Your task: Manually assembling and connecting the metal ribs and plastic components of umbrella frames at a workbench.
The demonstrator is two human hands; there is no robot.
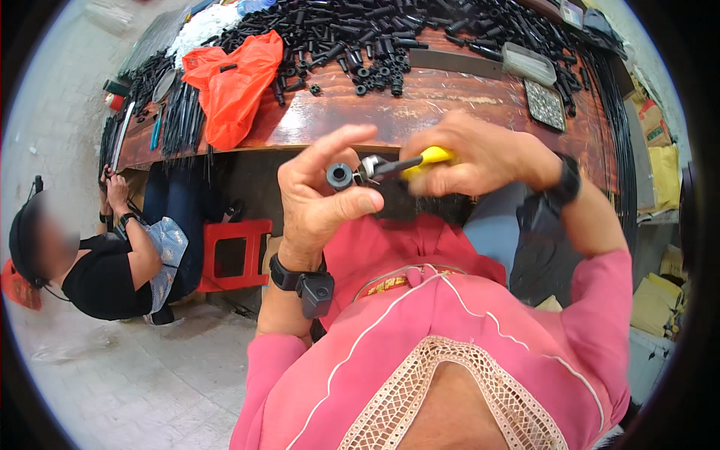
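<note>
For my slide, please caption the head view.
Left hand holds a black ring; right hand applies a yellow-handled tool.

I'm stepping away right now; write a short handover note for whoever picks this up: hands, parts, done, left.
Left hand: pinches a small black round part at chest height.
Right hand: grips a yellow-handled tool, its tip at the part.
Supply: a heap of black parts on the wooden table, beside an orange bag.
Done: cannot tell how many are finished.
Left: the part in hand, seemingly still being worked.
</note>
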